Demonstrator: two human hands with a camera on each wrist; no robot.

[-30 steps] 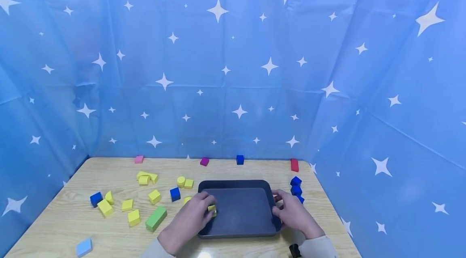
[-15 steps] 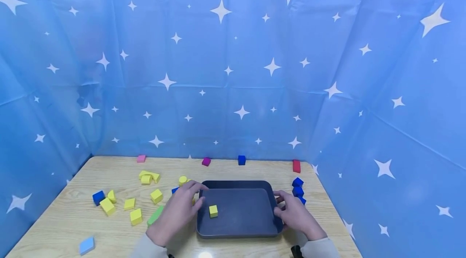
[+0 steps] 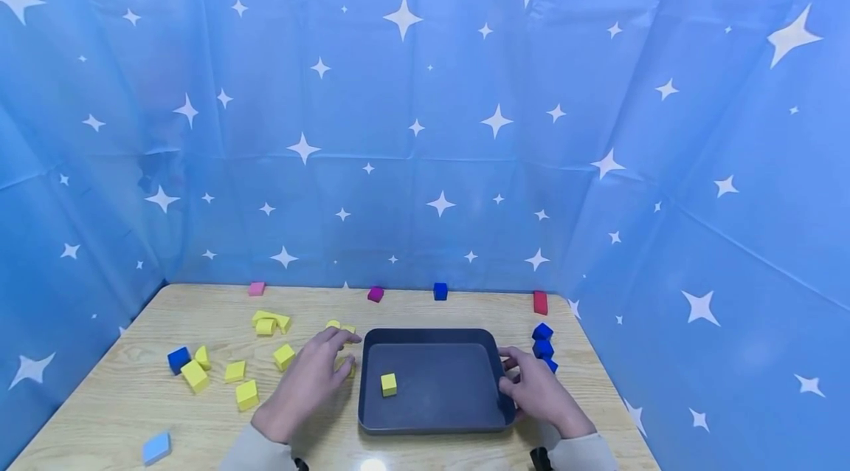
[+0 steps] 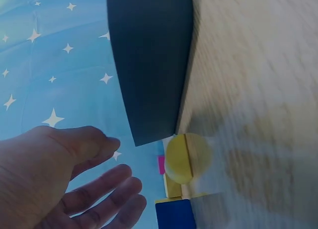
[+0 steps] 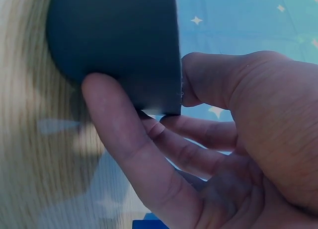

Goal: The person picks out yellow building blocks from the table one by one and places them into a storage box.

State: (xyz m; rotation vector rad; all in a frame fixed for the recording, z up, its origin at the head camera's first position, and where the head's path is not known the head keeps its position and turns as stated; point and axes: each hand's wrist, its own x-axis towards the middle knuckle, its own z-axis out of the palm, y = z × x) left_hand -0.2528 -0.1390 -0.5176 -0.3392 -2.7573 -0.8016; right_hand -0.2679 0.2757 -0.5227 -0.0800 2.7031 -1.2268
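A dark grey tray (image 3: 434,423) lies on the table with a yellow cube (image 3: 389,385) inside, toward its left. At the tray's right side, my right hand (image 3: 543,396) grips the rim, thumb on the edge and fingers against the outer wall (image 5: 119,35). My left hand (image 3: 307,384) hovers just left of the tray, fingers loosely bent and holding nothing. Close to it are a yellow cylinder (image 4: 178,159), a yellow block (image 4: 172,187) and a blue cube (image 4: 176,215), seen in the left wrist view. In the head view the left hand hides the blue cube and a green block.
Several yellow blocks (image 3: 247,395) and a blue cube (image 3: 178,359) lie on the left, with a light blue block (image 3: 156,448) nearer. Blue blocks (image 3: 542,348) stand right of the tray. Pink (image 3: 257,289), magenta (image 3: 375,294), blue (image 3: 440,291) and red blocks (image 3: 541,303) line the back edge.
My left hand has let go of the yellow cube inside the tray and moved left, out over the table beside it. The right hand has stayed at the tray's rim.
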